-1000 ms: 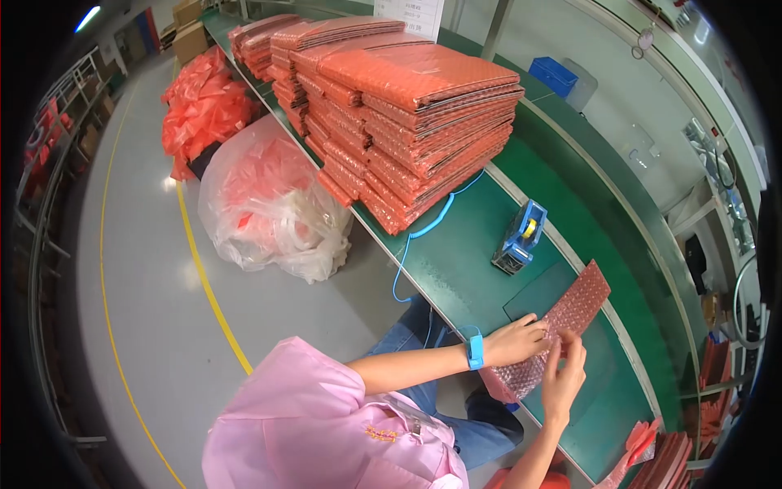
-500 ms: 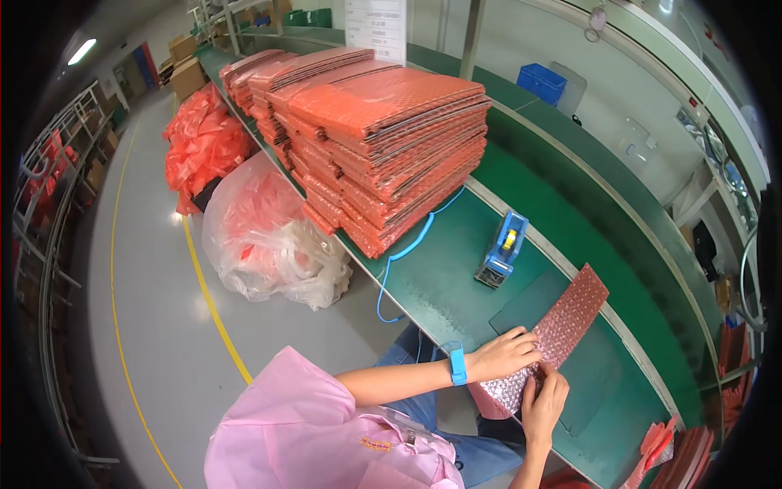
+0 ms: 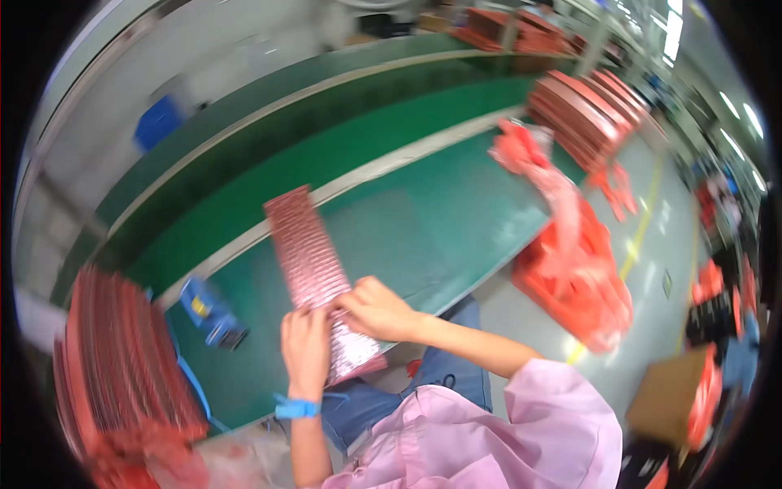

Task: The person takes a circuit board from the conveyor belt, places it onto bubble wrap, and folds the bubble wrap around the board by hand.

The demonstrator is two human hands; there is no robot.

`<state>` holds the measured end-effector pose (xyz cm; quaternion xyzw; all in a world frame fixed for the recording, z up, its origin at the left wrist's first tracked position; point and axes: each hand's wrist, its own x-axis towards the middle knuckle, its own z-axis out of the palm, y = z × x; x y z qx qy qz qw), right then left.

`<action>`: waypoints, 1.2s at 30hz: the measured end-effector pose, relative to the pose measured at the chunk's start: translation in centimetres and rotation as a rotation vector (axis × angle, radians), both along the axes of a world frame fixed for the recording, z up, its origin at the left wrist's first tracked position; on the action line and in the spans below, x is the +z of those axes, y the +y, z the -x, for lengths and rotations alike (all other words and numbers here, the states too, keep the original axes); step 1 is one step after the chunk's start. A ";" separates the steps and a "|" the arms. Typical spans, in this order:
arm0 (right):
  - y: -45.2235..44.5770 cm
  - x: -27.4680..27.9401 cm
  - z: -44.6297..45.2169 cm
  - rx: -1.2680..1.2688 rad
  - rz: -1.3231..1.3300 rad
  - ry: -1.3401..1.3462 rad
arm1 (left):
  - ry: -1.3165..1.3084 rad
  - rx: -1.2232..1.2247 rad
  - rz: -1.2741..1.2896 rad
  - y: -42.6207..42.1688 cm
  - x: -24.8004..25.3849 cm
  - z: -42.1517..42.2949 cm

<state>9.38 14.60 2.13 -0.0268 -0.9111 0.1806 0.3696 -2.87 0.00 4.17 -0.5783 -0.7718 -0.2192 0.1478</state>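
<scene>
Red bubble-wrap sleeve (image 3: 305,244) lay across the bench (image 3: 432,213), near end past its edge. Right hand (image 3: 376,310) had fingers closed on it; left hand's (image 3: 306,349) bent over it (grip: couldn't tell).

A green workbench (image 3: 440,212) and stacked red pouches (image 3: 122,350) show a factory.

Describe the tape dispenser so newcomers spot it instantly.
Find the green worktable. On it, between the red stack at left and the bubble wrap the left hand touches, sits the tape dispenser. Its blue body with a yellow spot sets it apart from reddish neighbours.
</scene>
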 end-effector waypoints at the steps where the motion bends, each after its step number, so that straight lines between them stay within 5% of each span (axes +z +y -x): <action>1: 0.0 -0.8 -0.1 0.014 0.022 -0.009 | -0.005 -0.017 0.057 -0.1 0.2 0.0; 22: -0.7 -1.6 0.2 -0.092 -0.082 0.031 | -0.036 -0.098 0.149 -0.3 0.7 0.8; 36: -0.9 -0.9 0.2 -0.116 -0.090 0.055 | -0.308 -0.089 -0.056 -1.1 -2.3 0.9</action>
